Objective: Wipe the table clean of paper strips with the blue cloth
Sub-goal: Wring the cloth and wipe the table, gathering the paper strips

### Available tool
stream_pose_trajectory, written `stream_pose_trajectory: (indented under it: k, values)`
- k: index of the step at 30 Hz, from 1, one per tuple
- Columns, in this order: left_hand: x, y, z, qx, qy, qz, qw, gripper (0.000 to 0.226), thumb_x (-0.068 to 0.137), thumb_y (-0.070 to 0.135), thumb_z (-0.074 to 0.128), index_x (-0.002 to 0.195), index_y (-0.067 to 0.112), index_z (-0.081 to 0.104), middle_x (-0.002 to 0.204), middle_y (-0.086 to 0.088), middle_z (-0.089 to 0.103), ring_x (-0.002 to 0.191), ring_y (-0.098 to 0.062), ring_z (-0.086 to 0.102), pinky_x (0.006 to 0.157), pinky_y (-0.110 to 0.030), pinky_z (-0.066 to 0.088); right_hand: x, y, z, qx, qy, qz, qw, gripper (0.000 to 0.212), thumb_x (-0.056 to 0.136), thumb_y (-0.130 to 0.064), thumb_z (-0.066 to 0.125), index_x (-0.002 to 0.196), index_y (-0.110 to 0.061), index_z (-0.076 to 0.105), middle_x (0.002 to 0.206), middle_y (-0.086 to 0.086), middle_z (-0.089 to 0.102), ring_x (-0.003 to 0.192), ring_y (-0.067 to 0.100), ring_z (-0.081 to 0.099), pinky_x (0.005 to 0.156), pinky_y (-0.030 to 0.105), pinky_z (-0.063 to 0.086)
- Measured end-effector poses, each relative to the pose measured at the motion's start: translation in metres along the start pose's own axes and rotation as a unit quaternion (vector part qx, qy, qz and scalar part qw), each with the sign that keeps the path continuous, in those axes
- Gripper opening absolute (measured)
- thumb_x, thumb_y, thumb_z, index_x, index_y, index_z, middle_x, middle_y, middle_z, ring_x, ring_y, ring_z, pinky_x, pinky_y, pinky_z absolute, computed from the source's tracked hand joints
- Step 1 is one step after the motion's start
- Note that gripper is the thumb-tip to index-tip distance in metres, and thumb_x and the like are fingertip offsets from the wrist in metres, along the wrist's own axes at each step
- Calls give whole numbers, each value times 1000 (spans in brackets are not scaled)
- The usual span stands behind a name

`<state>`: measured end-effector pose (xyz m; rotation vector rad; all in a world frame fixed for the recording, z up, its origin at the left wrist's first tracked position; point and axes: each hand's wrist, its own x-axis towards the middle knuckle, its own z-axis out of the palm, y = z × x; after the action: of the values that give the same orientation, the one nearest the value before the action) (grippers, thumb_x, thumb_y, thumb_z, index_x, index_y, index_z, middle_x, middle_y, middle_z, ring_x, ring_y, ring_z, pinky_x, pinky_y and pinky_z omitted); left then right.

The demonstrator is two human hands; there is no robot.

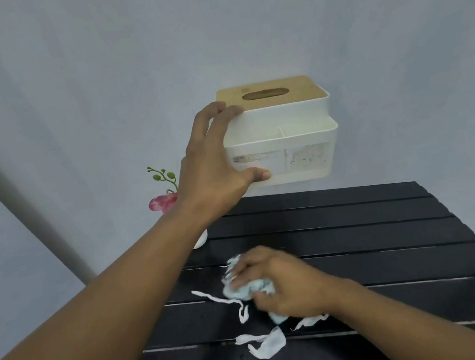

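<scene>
One blue cloth (246,289), bunched under the gripping right hand (277,283), lies mid-table (357,224) among about four white paper strips (265,343). Left hand (213,165) clasps one tissue box (284,131) above the far edge; label illegible.

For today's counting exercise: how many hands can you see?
2: the left hand holds the white tissue box above the table; the right hand presses the blue cloth.
</scene>
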<state>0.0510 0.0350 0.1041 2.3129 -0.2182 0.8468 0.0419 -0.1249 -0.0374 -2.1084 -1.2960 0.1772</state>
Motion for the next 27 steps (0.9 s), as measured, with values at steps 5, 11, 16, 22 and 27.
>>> stream_pose_trajectory:
  k: [5,11,16,22,27]
  values:
    - [-6,0,2,-1,-2,3,1000,90,50,40,90,128,38,46,143,16,33,112,15,28,80,11,19,-30,85,-71,-93,222,225,944,28,83,-17,61,110,-22,70,115,-3,63,118,18,51,88,29,41]
    - [-2,7,4,-10,8,9,1000,90,50,39,90,128,36,47,143,14,34,112,13,30,81,10,21,6,76,-52,-106,155,198,962,32,82,-19,58,112,-25,66,119,-1,59,117,20,47,87,31,43]
    - [-3,9,7,-15,16,11,1000,89,51,36,91,129,33,48,143,11,36,113,8,32,82,10,22,-18,6,-9,-20,19,31,999,38,75,-15,56,108,-26,70,119,-13,62,119,6,46,105,25,36]
    - [-21,9,15,-9,11,-2,1000,88,52,35,91,128,37,47,142,17,34,112,14,30,78,8,28,-58,3,-36,39,48,59,996,30,77,-25,57,103,-26,72,112,-19,63,117,0,49,102,19,34]
    - [-48,1,32,-2,0,-29,1000,87,52,33,91,127,38,47,142,18,32,116,10,30,82,3,24,-85,49,-65,-125,219,292,923,33,86,-15,60,117,-21,66,124,-5,59,124,15,44,94,21,33]
